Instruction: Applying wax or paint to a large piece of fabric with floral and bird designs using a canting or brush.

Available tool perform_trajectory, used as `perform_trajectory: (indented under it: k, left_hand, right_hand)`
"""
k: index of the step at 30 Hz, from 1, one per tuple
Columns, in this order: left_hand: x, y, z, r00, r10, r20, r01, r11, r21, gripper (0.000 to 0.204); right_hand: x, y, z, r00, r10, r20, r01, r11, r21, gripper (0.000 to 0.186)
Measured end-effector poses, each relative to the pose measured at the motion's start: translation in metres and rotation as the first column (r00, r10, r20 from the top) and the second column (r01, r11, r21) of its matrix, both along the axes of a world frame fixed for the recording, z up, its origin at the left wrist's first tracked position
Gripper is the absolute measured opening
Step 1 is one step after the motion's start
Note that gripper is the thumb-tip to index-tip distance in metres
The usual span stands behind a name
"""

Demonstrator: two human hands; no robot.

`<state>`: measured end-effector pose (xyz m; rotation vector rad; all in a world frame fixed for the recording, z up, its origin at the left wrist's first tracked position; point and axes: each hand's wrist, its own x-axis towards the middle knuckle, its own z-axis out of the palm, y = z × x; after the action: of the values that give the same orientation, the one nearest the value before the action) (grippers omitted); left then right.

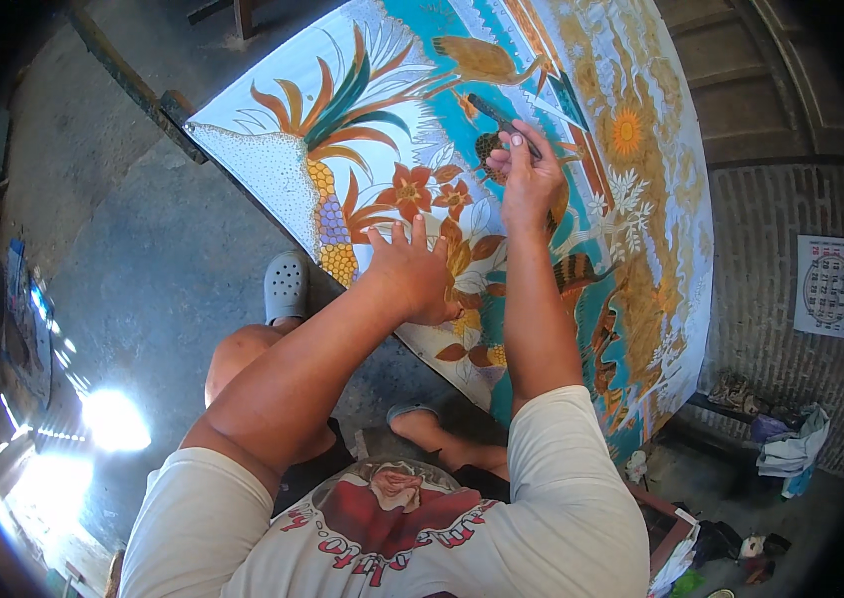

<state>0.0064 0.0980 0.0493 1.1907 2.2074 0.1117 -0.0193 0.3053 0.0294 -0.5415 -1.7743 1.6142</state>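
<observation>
A large painted cloth panel (392,140) slants across the view in front of me, covered with leaves, flowers, birds and a sun in orange, teal and brown. My left hand (412,279) lies on its lower part with the fingers spread, just under the red-brown flowers, and holds nothing. Farther up and to the right, my right hand (530,177) grips a black pen-like tool (490,112) between thumb and fingers. The tool points up and left over the teal area, beside a small orange shape. Whether its tip touches the surface I cannot tell.
Grey concrete floor (173,239) extends left of the panel, with my clog (285,287) near its edge. At right, a calendar (829,286) hangs on a brick wall (756,214) above a bench with cloths (796,444). Assorted items lie at the lower right.
</observation>
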Motion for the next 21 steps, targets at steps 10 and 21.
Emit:
perform_trajectory:
  k: [10,21]
  left_hand:
    - [-0.0002,0.0014,0.0021,1.0,0.004,0.014,-0.004,1.0,-0.002,0.106]
    - [0.0007,0.0012,0.0001,1.0,0.007,0.005,-0.007,1.0,0.008,0.106]
  right_hand:
    - [0.0007,0.0021,-0.0053,1.0,-0.024,-0.011,0.025,1.0,0.019,0.022]
    - [-0.0032,0.0022,-0.004,0.999,-0.039,0.03,0.036,0.996,0.086,0.022]
